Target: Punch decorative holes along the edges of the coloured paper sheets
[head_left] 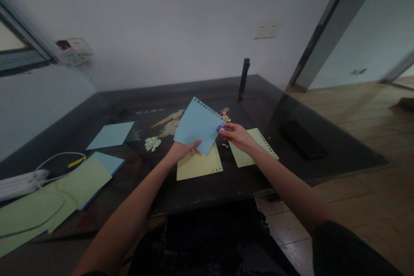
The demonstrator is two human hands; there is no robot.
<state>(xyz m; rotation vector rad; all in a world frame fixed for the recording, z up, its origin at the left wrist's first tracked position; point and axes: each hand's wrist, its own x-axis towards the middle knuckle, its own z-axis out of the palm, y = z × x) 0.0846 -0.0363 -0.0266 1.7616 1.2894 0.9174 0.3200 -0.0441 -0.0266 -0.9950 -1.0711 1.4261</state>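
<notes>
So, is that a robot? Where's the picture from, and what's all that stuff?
No robot here: these are a person's own two bare hands. The one picture comes from a camera on their head, looking forward and down.

The left hand holds a blue sheet with holes along one edge. The right hand holds a small purple thing at its corner; it's too small to see clearly.

On the dark table lie yellow sheets, a pile of tiny scraps and a flat black object.
</notes>
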